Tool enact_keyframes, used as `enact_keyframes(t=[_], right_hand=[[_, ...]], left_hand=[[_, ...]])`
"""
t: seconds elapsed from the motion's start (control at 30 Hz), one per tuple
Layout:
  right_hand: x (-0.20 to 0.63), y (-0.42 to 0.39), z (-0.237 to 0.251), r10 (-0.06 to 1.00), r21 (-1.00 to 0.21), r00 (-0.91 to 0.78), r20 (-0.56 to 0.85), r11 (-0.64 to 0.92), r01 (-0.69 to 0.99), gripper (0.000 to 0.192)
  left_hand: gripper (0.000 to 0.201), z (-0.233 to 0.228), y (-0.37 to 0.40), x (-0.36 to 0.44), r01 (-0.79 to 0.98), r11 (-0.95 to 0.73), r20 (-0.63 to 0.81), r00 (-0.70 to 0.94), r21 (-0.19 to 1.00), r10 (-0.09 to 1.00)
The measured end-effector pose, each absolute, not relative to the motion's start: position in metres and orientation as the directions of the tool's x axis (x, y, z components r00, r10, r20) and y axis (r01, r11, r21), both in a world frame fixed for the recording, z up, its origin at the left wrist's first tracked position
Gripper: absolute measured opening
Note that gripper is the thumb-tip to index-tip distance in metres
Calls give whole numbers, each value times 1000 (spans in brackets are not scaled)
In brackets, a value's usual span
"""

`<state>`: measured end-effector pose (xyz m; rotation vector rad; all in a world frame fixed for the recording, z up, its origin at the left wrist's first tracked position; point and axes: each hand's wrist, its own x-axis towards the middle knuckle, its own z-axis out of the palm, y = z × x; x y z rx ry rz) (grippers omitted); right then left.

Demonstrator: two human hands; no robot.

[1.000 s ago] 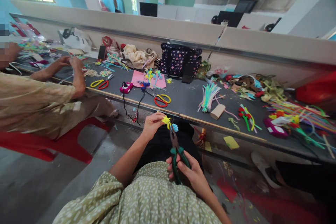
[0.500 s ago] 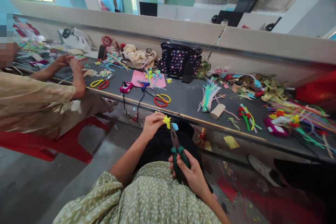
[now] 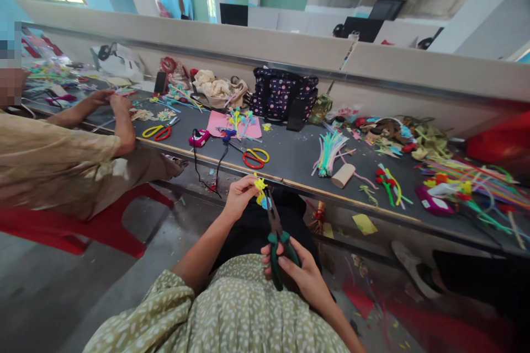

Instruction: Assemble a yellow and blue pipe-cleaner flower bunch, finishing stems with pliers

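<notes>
Centrally, left hand (image 3: 238,196) grip pinched on yellow pipe-cleaner flower (image 3: 260,183) — held below worktop (image 3: 290,162) edge, above lap. Right hand (image 3: 300,273) grip closed round green-handled pliers (image 3: 276,234) — tips touching flower. Red-yellow scissors (image 3: 255,157) on worktop beyond.

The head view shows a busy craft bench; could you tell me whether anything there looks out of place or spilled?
Yes. Bits of coloured scrap lie scattered on the floor under the bench, and a black cord from the pink device dangles over the bench's front edge. The pipe cleaners lie in loose heaps rather than sorted.
</notes>
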<state>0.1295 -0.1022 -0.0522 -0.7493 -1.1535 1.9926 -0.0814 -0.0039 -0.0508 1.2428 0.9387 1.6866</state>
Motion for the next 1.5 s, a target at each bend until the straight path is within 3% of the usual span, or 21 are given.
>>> enact_keyframes(t=[0.3, 1.5], right_hand=[[130, -102, -52, 749, -779, -641, -169, -500, -378, 18], [128, -101, -54, 772, -815, -621, -137, -444, -372, 23]], left_hand=[[20, -49, -5, -80, -268, -364, 338, -137, 892, 931], [15, -48, -6, -79, -231, -411, 402, -87, 882, 912]])
